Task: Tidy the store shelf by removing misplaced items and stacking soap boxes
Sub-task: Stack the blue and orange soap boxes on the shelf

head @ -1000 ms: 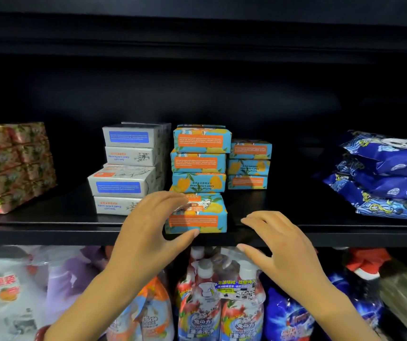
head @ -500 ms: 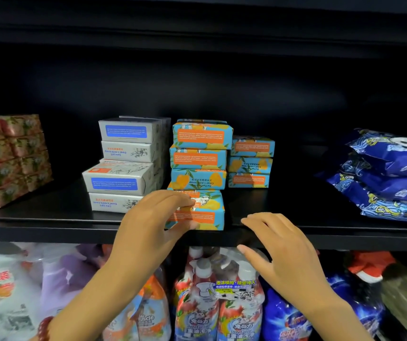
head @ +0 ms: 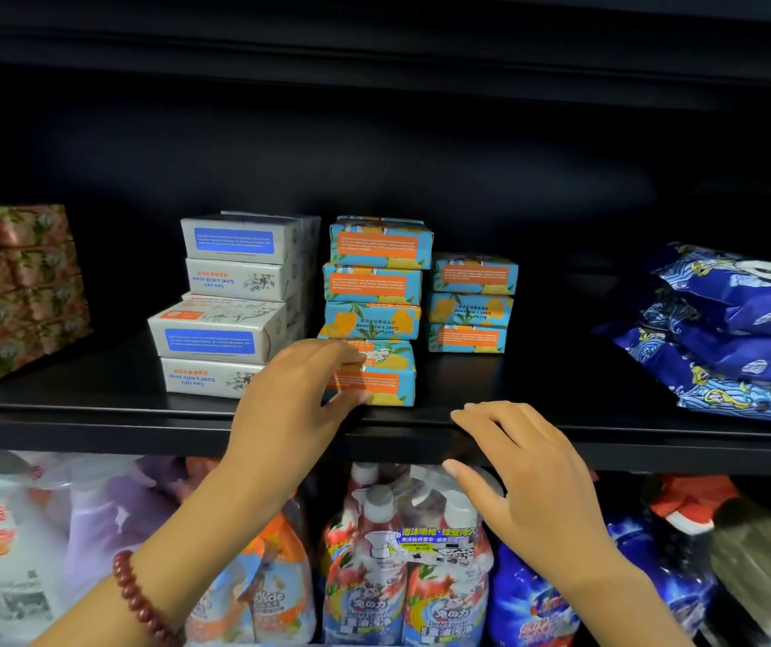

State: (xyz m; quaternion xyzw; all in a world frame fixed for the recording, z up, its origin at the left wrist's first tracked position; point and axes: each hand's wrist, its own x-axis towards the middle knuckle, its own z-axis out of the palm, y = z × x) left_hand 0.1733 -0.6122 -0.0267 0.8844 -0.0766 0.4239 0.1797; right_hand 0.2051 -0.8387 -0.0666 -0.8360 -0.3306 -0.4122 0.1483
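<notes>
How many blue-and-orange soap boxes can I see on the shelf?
7. One front box gripped by the left hand; three in the middle stack behind it; three in the right stack. More may be hidden behind.

Views: working from a single head-worn camera.
Position: standing in front of the black shelf [head: 94, 415], slightly above its board.
Direction: facing forward into the shelving, tilting a little down toward the bottles [head: 374, 576] along the bottom of the frame.
Nearness: sitting close, with the left hand [head: 290, 413] and right hand [head: 537, 478] entering from the lower edge and reaching mid frame.
Centre: framing the blue-and-orange soap box [head: 383, 382] at the middle.
Width: spanning from pink boxes [head: 5, 291] at the left edge to blue packs [head: 738, 338] at the right edge.
</notes>
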